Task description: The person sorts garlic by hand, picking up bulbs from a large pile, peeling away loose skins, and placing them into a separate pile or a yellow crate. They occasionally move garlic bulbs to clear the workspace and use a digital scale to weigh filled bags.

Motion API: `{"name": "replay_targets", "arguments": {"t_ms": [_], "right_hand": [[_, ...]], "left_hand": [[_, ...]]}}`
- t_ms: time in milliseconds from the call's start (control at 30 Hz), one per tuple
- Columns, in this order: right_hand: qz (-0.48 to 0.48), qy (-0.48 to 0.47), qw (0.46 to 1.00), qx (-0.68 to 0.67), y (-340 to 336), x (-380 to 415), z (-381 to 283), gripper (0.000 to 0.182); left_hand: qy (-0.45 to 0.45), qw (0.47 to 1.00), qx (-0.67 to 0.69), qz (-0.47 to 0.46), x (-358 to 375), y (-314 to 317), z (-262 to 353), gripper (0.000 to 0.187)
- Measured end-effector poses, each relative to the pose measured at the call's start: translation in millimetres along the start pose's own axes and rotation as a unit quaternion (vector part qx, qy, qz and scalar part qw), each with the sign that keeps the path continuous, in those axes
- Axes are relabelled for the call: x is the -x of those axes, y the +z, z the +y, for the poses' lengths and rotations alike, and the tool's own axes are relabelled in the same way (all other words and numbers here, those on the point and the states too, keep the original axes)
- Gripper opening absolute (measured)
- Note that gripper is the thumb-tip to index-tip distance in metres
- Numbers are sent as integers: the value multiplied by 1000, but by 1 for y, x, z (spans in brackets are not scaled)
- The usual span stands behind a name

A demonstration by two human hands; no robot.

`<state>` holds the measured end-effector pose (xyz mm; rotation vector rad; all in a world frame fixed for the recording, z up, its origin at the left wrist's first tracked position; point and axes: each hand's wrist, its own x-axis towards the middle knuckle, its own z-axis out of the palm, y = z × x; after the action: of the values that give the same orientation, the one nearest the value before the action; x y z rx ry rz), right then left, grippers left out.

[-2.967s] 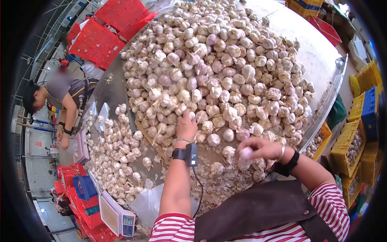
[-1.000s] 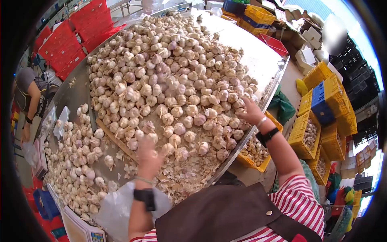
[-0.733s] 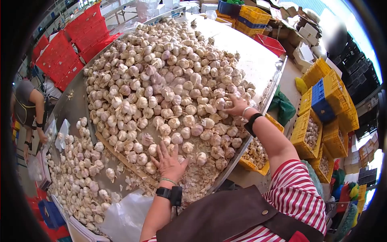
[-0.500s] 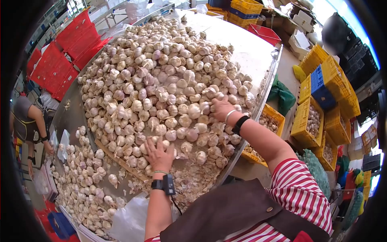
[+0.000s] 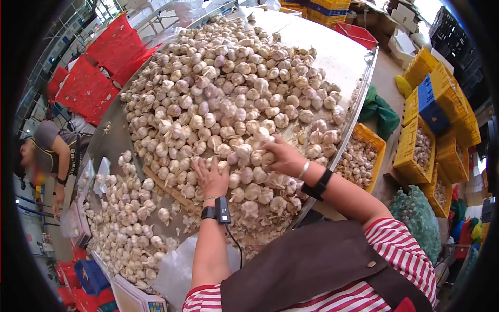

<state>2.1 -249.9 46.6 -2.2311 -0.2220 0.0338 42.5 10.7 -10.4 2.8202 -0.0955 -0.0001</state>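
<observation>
While the big steel sorting table (image 5: 340, 57) takes up most of the view, what matters is the garlic heap (image 5: 228, 88) piled across it, running from about 12 o'clock down to the near edge at 6. A wooden strip (image 5: 171, 188) at about 8 o'clock fences off a smaller pile of bulbs (image 5: 125, 218) on the left side. Yellow crates (image 5: 416, 151) with more garlic sit off at 3 o'clock, below the table rim.

Left hand (image 5: 212, 174) is flat and spread, palm down, resting on bulbs at the near edge of the heap, not closed on anything. Right hand (image 5: 283, 156), just to its 3 o'clock, is curled over the bulbs with the fingers around one garlic bulb (image 5: 266, 156); it looks like a loose cupping grip, though I can't tell if it's actually lifted.

Handling-wise, my guess: each bulb is light, firm and roundish, with dry papery skin that flakes off easily (plenty of loose skin (image 5: 260, 234) at 6 o'clock). So not slippery, but the skin can shed under the fingers. Best hold is around the fat middle with the fingertips, not the stem stub. Pull one from low in the heap and its neighbours probably roll.
</observation>
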Motion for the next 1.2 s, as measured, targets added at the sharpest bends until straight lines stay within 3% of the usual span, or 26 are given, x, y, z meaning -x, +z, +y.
{"name": "replay_targets", "arguments": {"t_ms": [200,267,333,400,533,600,667,767,900,967,1033,1067,1133,1167,1200], "right_hand": [[56,-2,993,-102,-18,52,-14,58],[47,67,952,-294,-17,64,-7,59],[68,66,949,-301,-21,78,-4,57],[38,213,878,-428,-38,90,-16,52],[104,186,840,-498,-36,107,9,42],[93,175,762,-616,-50,117,13,39],[133,175,773,-595,-71,128,10,37],[179,150,749,-620,-99,150,33,35],[310,213,733,-568,-138,176,76,32],[403,246,717,-513,-160,187,111,26],[464,221,634,-578,-177,212,191,22],[462,223,635,-578,-184,216,201,22],[557,263,508,-602,-197,214,217,23],[545,310,495,-602,-197,213,240,31],[542,313,496,-603,-196,197,222,31]], "left_hand": [[11,999,-31,-1,10,-1,-1,59],[33,999,-24,22,18,3,-8,58],[60,997,-29,32,27,8,-14,55],[80,995,-26,57,35,12,-17,54],[95,991,-60,71,52,20,-18,53],[93,993,-53,44,63,13,-7,52],[99,992,-60,55,70,16,-8,51],[130,990,-12,49,70,21,-16,48],[95,995,-4,6,57,-12,2,39],[107,987,51,109,44,-18,18,37],[80,990,93,76,30,-29,45,36],[55,988,135,46,22,-31,58,35],[90,987,115,71,3,-20,71,36],[74,991,105,26,-4,-17,80,38],[58,994,93,-19,-9,-14,87,40]]}}
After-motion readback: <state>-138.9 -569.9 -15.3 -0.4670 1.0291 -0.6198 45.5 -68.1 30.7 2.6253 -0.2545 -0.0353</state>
